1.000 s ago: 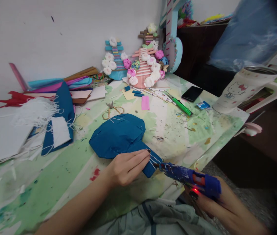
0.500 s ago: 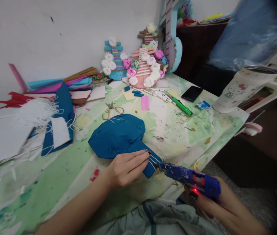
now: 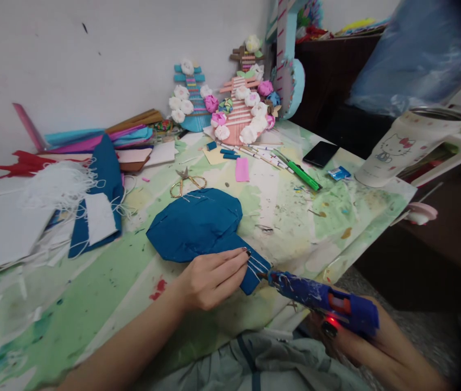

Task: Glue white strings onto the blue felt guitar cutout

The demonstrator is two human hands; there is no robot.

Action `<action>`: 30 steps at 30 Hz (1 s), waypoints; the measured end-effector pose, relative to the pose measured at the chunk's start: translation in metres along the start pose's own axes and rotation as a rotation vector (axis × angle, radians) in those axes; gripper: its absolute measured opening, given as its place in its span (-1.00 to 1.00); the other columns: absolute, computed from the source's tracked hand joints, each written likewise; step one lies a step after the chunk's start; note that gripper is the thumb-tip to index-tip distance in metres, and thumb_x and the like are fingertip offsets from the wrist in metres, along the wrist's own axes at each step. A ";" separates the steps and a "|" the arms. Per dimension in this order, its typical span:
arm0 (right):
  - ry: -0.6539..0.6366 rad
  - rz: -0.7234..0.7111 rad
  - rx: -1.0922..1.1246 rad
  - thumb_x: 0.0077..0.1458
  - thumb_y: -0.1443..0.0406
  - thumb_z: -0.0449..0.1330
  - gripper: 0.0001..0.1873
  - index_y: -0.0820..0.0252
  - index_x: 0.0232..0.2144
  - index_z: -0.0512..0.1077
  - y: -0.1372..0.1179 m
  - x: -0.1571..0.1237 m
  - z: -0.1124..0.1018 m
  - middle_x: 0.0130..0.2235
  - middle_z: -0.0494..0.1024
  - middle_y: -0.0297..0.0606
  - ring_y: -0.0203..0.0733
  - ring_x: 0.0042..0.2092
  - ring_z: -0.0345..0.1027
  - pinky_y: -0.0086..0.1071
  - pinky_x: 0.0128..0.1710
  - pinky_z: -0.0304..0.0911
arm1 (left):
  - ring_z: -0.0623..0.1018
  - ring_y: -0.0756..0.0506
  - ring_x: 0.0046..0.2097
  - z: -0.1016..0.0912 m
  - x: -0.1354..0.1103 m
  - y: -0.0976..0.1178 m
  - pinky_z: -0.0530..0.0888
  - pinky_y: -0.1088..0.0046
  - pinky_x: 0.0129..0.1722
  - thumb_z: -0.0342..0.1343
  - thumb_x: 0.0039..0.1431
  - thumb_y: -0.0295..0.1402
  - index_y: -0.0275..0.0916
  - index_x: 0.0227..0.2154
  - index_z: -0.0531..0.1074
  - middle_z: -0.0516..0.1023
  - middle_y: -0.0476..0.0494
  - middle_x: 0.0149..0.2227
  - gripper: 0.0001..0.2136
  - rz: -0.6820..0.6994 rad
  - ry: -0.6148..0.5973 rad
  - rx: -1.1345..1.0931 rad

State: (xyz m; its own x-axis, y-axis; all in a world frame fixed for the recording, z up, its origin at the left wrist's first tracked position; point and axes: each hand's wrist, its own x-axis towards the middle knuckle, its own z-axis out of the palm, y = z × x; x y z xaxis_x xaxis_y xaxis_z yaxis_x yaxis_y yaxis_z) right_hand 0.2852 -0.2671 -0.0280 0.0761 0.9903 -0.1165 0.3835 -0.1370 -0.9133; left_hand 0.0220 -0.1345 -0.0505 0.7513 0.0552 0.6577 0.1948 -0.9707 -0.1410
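A blue paper-covered piece shaped like a small guitar body with a neck (image 3: 193, 225) lies on the table, its neck pointing toward me. Across the neck, my left hand (image 3: 214, 279) rests with fingers together, fingertips pressing on thin white strings (image 3: 258, 264) that run to the neck's end; its thumb is hidden. My right hand (image 3: 360, 336) is wrapped round a blue hot glue gun (image 3: 320, 296) with a red light glowing on its side. The gun's nozzle is at the end of the neck, by the string ends; whether it touches them I cannot tell.
Gold-handled scissors (image 3: 187, 182) lie beyond the blue piece. A green utility knife (image 3: 303, 175), a phone (image 3: 320, 155) and a white tumbler (image 3: 403, 146) are at the right. White string (image 3: 57, 184) is heaped at the left. Flower-decorated paper instruments (image 3: 240, 108) stand against the wall.
The glue gun's body and my right hand have shifted slightly to the right and down, the nozzle staying near the neck's end. My left hand holds its place.
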 end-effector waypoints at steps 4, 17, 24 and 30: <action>-0.049 0.057 0.025 0.02 0.01 0.19 -0.65 0.11 -0.28 0.52 -0.001 -0.002 -0.001 -0.39 0.58 -0.25 -0.17 -0.41 0.39 -0.43 -0.50 0.31 | 0.43 -0.23 0.11 0.001 0.000 0.000 0.55 0.32 -0.05 -0.11 0.26 -0.55 -0.52 -0.19 0.43 0.57 -0.45 -0.14 -0.78 -0.004 0.002 -0.001; -0.087 0.064 0.018 -0.02 0.04 0.24 -0.64 0.11 -0.23 0.52 0.002 0.002 -0.001 -0.33 0.58 -0.23 -0.10 -0.32 0.42 -0.39 -0.44 0.36 | 0.46 -0.22 0.09 0.004 -0.001 0.000 0.54 0.30 -0.03 -0.08 0.26 -0.54 -0.53 -0.13 0.43 0.56 -0.44 -0.13 -0.77 -0.042 0.040 -0.048; -0.001 0.105 0.031 -0.04 0.02 0.25 -0.60 0.10 -0.20 0.51 0.003 -0.004 0.003 -0.41 0.56 -0.25 -0.20 -0.45 0.34 -0.45 -0.57 0.27 | 0.50 -0.22 0.04 -0.002 0.004 0.001 0.55 0.27 -0.06 -0.03 0.23 -0.57 -0.52 -0.17 0.43 0.59 -0.42 -0.18 -0.81 -0.075 0.020 -0.109; -0.081 0.060 0.044 -0.02 0.04 0.24 -0.65 0.10 -0.24 0.53 -0.001 0.002 -0.003 -0.38 0.58 -0.24 -0.15 -0.40 0.38 -0.42 -0.51 0.33 | 0.49 -0.22 0.05 -0.001 0.003 0.000 0.54 0.30 -0.04 0.00 0.21 -0.59 -0.52 -0.19 0.43 0.59 -0.43 -0.19 -0.84 -0.069 0.027 -0.098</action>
State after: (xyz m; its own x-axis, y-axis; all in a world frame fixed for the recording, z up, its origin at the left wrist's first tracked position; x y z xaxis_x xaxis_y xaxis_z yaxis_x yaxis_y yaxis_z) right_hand 0.2876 -0.2650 -0.0266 0.0221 0.9792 -0.2015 0.3394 -0.1970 -0.9198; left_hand 0.0237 -0.1350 -0.0473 0.7208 0.1173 0.6832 0.1815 -0.9831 -0.0226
